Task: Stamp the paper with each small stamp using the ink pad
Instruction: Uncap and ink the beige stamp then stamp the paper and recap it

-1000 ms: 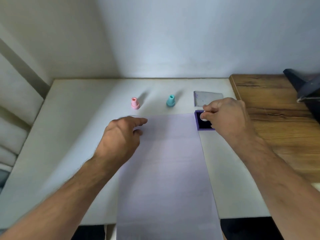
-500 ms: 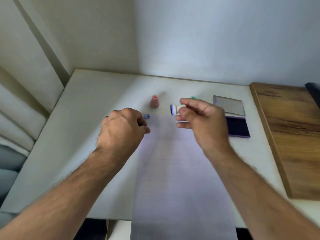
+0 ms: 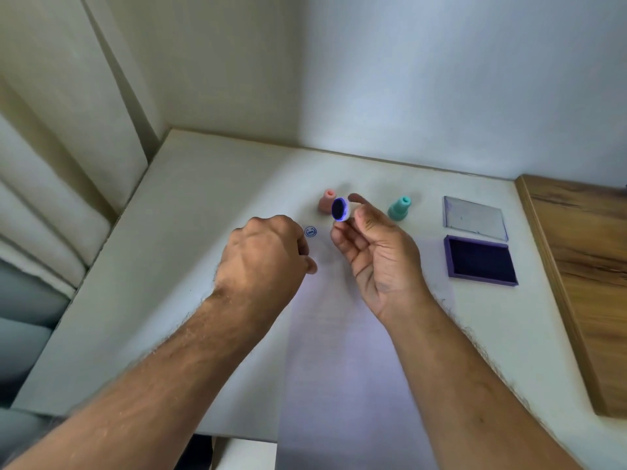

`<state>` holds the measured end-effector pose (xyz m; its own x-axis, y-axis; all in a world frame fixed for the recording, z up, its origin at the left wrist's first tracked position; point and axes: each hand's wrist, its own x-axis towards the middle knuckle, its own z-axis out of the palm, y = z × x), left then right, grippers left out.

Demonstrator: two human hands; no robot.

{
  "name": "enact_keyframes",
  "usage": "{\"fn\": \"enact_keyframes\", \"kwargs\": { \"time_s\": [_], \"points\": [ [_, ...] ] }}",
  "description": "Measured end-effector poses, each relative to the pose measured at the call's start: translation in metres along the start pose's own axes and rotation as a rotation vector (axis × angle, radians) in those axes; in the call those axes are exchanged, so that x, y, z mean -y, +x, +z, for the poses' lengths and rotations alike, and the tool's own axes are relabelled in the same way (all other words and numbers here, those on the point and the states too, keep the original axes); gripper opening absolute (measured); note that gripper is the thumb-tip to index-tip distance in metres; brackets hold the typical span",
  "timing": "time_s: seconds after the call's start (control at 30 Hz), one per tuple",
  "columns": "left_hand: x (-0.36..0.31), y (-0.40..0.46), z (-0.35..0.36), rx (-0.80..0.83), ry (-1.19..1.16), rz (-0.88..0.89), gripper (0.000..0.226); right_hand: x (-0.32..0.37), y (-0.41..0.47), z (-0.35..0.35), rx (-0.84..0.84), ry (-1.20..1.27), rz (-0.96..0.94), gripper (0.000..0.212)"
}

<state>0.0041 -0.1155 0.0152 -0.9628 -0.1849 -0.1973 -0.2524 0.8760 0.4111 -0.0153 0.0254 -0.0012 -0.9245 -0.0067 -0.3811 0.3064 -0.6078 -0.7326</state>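
- The left hand [image 3: 263, 257] sits knuckles-up at the left edge of the paper [image 3: 353, 368], fingers curled under; whether the fingertips pin the sheet or grip anything cannot be told.
- Just right of those knuckles, a round blue stamp mark [image 3: 310, 232] shows on the paper's top left corner.
- The pink stamp [image 3: 327, 201] stands upright on the white table [image 3: 190, 239], just beyond the top edge of the paper.
- The white stamp [image 3: 340, 209] is held in the air in front of the pink one, tipped so its inked face (dark blue, round) points back toward the camera.
- The right hand [image 3: 376, 256] pinches that white stamp between thumb and fingertips, palm turned up and leftward, above the upper part of the paper.
- The teal stamp [image 3: 399, 208] stands upright on the table, just right of the right hand's fingers.
- Farther right, the clear lid [image 3: 474, 218] lies flat, and the open ink pad [image 3: 481, 260] (purple case, dark blue pad) lies just in front of it, both well apart from the paper's right edge.
- At the far right, a wooden surface [image 3: 590, 266] adjoins the table.
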Motion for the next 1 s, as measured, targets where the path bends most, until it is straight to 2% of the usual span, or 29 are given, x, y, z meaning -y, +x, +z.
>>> {"fn": "enact_keyframes", "kwargs": {
  "time_s": [0.13,0.27,0.57,0.83,1.0],
  "points": [
    [-0.001,-0.003,0.001,0.022,0.101,0.087,0.030,-0.010,0.007,-0.006,-0.162,-0.689,-0.364,0.021],
    [-0.002,-0.005,0.001,0.045,0.215,0.181,0.025,-0.022,0.009,-0.009,-0.104,-1.051,-0.538,0.029],
    [0.002,0.000,0.004,0.054,0.193,0.197,0.033,-0.024,0.013,-0.007,-0.098,-1.253,-0.686,0.030],
    [0.003,0.003,0.005,0.058,0.210,0.200,0.034,-0.027,0.017,-0.005,-0.067,-1.349,-0.653,0.034],
    [0.003,0.002,0.005,0.072,0.181,0.170,0.032,-0.024,0.019,0.001,-0.079,-1.425,-0.594,0.028]
  ]
}}
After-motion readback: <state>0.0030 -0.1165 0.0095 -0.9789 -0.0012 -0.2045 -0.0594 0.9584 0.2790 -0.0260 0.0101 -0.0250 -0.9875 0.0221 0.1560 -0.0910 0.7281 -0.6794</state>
